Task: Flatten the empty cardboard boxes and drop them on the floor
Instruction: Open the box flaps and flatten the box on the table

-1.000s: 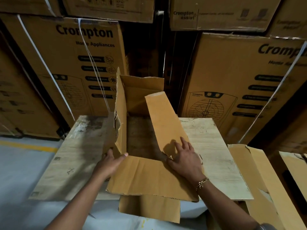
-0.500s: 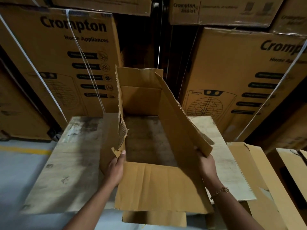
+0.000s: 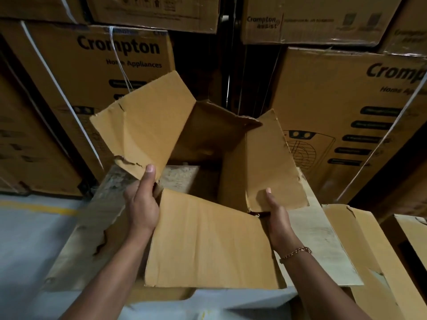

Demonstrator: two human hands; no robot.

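The cardboard box [image 3: 208, 239] was not yet flat: its walls stood apart around an open hollow over the wooden tabletop [image 3: 92, 239], its near panel hanging past the table's near edge. Collapsing it and dropping it to the floor [image 3: 27, 239] therefore both appeared to be left, and further cardboard [image 3: 369, 250] lay lower at the right, its state unclear. The left hand [image 3: 142, 204] gripped the torn left flap at its near corner, thumb up on the inner face, while the right hand [image 3: 277, 215] grasped the right wall's lower corner, thumb likewise inside, both forearms reaching forward.
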